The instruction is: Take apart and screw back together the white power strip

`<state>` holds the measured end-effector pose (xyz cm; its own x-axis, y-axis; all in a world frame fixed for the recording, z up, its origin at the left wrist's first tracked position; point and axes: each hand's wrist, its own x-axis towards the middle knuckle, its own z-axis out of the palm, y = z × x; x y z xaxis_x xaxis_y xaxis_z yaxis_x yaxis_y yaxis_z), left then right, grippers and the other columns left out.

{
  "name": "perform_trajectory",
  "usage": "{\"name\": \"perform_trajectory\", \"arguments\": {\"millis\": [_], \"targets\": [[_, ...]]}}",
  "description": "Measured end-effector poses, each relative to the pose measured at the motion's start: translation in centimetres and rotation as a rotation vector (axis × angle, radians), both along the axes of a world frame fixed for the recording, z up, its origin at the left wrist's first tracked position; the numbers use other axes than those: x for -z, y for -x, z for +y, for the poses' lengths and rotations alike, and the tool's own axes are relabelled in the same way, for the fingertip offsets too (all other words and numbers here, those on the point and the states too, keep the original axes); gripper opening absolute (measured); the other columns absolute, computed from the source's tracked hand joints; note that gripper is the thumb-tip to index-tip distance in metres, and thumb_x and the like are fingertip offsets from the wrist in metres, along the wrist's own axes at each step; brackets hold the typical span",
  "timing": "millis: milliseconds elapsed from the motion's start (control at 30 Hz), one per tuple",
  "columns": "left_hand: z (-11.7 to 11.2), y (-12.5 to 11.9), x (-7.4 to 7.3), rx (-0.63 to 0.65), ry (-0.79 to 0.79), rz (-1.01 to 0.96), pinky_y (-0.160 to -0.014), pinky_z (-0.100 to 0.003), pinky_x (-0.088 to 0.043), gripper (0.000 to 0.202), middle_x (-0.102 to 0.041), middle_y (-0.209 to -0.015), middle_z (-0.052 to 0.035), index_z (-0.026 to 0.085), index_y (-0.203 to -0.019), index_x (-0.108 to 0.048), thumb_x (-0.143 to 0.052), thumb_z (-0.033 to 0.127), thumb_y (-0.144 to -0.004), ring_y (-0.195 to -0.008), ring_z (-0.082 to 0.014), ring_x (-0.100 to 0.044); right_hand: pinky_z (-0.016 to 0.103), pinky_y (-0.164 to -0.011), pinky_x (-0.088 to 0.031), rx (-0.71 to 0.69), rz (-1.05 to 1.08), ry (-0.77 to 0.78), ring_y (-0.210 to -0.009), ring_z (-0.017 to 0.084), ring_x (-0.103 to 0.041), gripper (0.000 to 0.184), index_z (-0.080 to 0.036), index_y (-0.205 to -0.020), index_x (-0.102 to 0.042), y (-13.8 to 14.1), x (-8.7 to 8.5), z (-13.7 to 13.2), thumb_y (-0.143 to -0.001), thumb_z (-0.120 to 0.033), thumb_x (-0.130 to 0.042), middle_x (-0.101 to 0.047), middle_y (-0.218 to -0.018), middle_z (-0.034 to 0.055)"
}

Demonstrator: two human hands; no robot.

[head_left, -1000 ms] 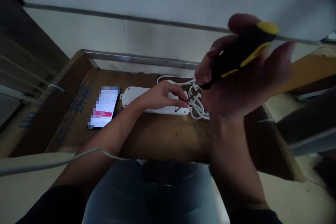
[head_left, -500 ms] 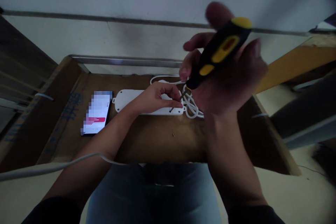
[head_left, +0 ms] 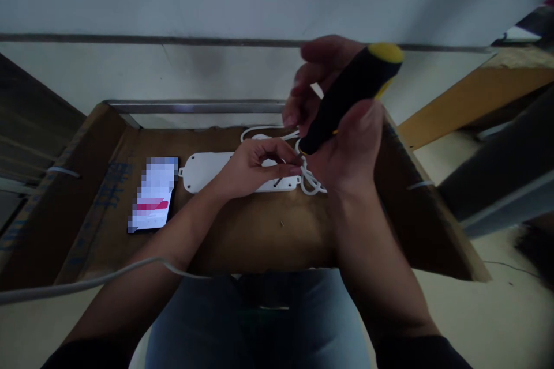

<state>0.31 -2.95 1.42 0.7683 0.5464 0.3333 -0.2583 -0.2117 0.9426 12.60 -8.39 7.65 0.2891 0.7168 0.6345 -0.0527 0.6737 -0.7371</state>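
My right hand (head_left: 346,132) is shut around the black-and-yellow handle of a screwdriver (head_left: 352,98), raised above the far end of a white power strip (head_left: 205,172). My left hand (head_left: 255,170) rests over the strip, its fingers pinching the thin dark screwdriver shaft (head_left: 277,182). The shaft's tip points down at the strip's top near its right end, and the fingers hide part of the shaft. A coiled white cable (head_left: 312,183) lies just past the strip's right end, partly under my right hand.
A phone with a pixelated screen (head_left: 151,196) lies left of the strip on a brown cardboard surface (head_left: 259,236). A metal rail (head_left: 194,107) runs along the far side. A white cable (head_left: 86,281) crosses my left forearm, and my jeans (head_left: 259,323) show below.
The screwdriver handle has rotated in my right hand, turning its yellow inset out of view. The whole scene has shifted left and down as my head moved.
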Motion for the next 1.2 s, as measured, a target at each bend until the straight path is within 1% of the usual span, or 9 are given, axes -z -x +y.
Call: {"name": "perform_trajectory", "arguments": {"millis": [167, 267, 400, 533, 600, 767, 900, 1067, 1200], "targets": [[1.2, 1.2, -1.4, 0.074, -0.110, 0.100, -0.079, -0.026, -0.054, 0.025, -0.074, -0.090, -0.0048, 0.016, -0.085, -0.076, -0.079, 0.041, -0.090, -0.086, -0.0140, -0.067, 0.038, -0.063, -0.056, -0.208, 0.011, 0.113, -0.069, 0.021, -0.060, 0.030, -0.034, -0.101, -0.074, -0.8, -0.4, -0.5, -0.077, -0.053, -0.075, -0.074, -0.093, 0.0006], [1.6, 1.8, -2.0, 0.123, -0.146, 0.173, -0.084, -0.029, -0.056, 0.032, -0.075, -0.091, -0.0061, 0.016, -0.090, -0.078, -0.074, 0.048, -0.093, -0.089, -0.0165, -0.068, 0.037, -0.070, -0.060, -0.290, -0.002, 0.151, -0.080, 0.021, -0.065, 0.033, -0.031, -0.110, -0.077, -1.3, -0.3, -1.0, -0.080, -0.046, -0.075, -0.075, -0.103, 0.0022], [1.6, 1.6, -1.0, 0.160, -0.056, 0.092, -0.084, -0.029, -0.057, 0.032, -0.073, -0.090, -0.0056, 0.016, -0.091, -0.073, -0.079, 0.047, -0.089, -0.086, -0.0149, -0.068, 0.030, -0.072, -0.058, -0.159, -0.021, 0.029, -0.082, 0.015, -0.064, 0.033, -0.033, -0.101, -0.071, -1.3, 0.4, -0.6, -0.073, -0.035, -0.088, -0.069, -0.095, -0.0042], [1.1, 0.6, 0.5, 0.031, 0.039, 0.001, -0.077, -0.027, -0.056, 0.039, -0.069, -0.081, -0.0013, 0.016, -0.085, -0.068, -0.095, 0.040, -0.070, -0.077, -0.0122, -0.066, 0.029, -0.065, -0.054, -0.032, -0.035, 0.005, -0.072, 0.013, -0.055, 0.045, -0.032, -0.091, -0.062, -1.2, 0.5, -0.1, -0.062, -0.039, -0.095, -0.057, -0.084, -0.0059], [0.8, 0.3, 0.5, -0.008, 0.072, 0.020, -0.078, -0.027, -0.057, 0.037, -0.072, -0.079, -0.0022, 0.015, -0.079, -0.068, -0.094, 0.040, -0.071, -0.077, -0.0127, -0.068, 0.031, -0.067, -0.056, -0.123, -0.035, 0.024, -0.078, 0.016, -0.058, 0.043, -0.035, -0.098, -0.068, -1.6, 0.5, 0.0, -0.063, -0.043, -0.093, -0.062, -0.088, -0.0036], [1.0, 1.0, -1.1, 0.098, 0.073, 0.083, -0.081, -0.029, -0.060, 0.026, -0.078, -0.082, -0.0054, 0.015, -0.085, -0.073, -0.083, 0.039, -0.085, -0.081, -0.0153, -0.074, 0.033, -0.067, -0.062, -0.404, -0.054, 0.072, -0.083, 0.018, -0.069, 0.036, -0.031, -0.110, -0.076, -2.9, 0.8, 0.1, -0.079, -0.049, -0.075, -0.077, -0.113, 0.0005], [1.3, 1.3, -1.0, 0.172, 0.007, 0.098, -0.087, -0.029, -0.059, 0.028, -0.079, -0.089, -0.0069, 0.015, -0.090, -0.076, -0.079, 0.044, -0.089, -0.087, -0.0159, -0.074, 0.030, -0.062, -0.058, -0.282, -0.113, 0.043, -0.075, 0.015, -0.067, 0.034, -0.029, -0.103, -0.073, -2.9, 1.5, 0.5, -0.074, -0.040, -0.087, -0.074, -0.091, -0.0024], [1.0, 0.2, 0.4, 0.035, 0.051, -0.048, -0.078, -0.025, -0.056, 0.041, -0.069, -0.079, 0.0009, 0.015, -0.085, -0.070, -0.099, 0.035, -0.064, -0.075, -0.0099, -0.065, 0.026, -0.059, -0.052, -0.038, -0.077, -0.031, -0.067, 0.012, -0.052, 0.048, -0.030, -0.091, -0.059, -2.7, 1.9, 1.2, -0.062, -0.038, -0.096, -0.058, -0.079, -0.0072], [1.1, 0.3, 0.1, 0.002, 0.046, 0.046, -0.078, -0.026, -0.056, 0.037, -0.072, -0.078, -0.0019, 0.014, -0.079, -0.072, -0.095, 0.040, -0.070, -0.076, -0.0115, -0.067, 0.024, -0.069, -0.056, -0.390, -0.098, 0.050, -0.078, 0.011, -0.060, 0.045, -0.028, -0.111, -0.071, -3.5, 1.4, 0.5, -0.072, -0.042, -0.089, -0.066, -0.094, -0.0037]]}}
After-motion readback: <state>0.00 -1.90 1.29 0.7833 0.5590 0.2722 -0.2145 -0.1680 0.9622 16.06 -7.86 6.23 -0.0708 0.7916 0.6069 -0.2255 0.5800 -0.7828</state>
